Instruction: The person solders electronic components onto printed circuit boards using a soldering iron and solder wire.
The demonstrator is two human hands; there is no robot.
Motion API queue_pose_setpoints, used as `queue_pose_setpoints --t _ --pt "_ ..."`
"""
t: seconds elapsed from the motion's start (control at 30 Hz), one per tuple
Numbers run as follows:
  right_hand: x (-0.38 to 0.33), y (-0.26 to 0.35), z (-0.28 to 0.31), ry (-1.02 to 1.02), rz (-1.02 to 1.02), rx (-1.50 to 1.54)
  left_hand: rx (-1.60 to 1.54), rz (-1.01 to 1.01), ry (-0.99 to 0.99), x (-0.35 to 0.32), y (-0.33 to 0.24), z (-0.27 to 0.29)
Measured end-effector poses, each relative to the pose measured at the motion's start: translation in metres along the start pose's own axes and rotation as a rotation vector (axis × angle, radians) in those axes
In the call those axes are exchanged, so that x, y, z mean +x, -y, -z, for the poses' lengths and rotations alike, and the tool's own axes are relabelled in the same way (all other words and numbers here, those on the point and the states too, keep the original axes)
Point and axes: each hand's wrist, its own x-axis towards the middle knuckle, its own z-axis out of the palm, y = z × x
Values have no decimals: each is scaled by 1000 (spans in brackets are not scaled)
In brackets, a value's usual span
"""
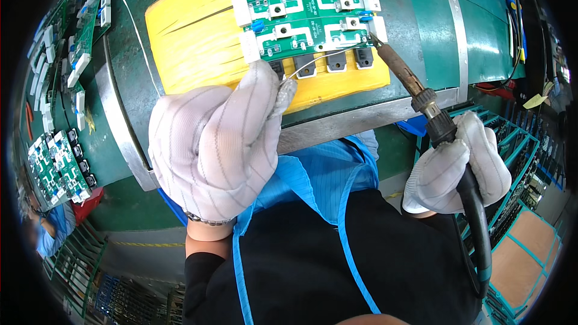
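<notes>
A green circuit board [310, 15] lies on a yellow-wrapped pad [192, 30], with white blocks at its ends and several black components sticking out along both long sides. My gloved left hand [220, 138] is closed in a pinch on thin solder wire [322, 57], whose far end reaches the board's right end. In my gloved right hand [457, 165] is a soldering iron [421, 97], its fingers wrapped round the black handle. The iron's tip meets the board's right edge beside a white block, close to the wire's end; whether tip and wire touch I cannot tell.
A metal edge strip [361, 114] borders the green bench in front of me. More circuit boards [60, 165] are at the left, others stacked beyond them. Green racks [512, 138] stand at the right. A person in blue [57, 229] is at the far lower left.
</notes>
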Motion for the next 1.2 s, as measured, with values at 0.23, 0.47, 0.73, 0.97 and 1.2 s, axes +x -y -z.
queue_pose_setpoints --t 0.23,0.47,0.73,0.97,1.2 --pt "-5 -9 2 -42 -10 -28 12 -2 21 2 -2 2" --pt "-8 -10 -1 -118 -123 63 12 -14 7 3 -2 -3" --pt "-14 -7 -5 -209 -250 182 30 -33 56 1 0 -2" --pt "-14 -7 -12 -302 -346 279 56 -23 -20 0 -1 -1" --pt "-12 -6 -16 -263 -341 363 95 1 33 2 -4 0"
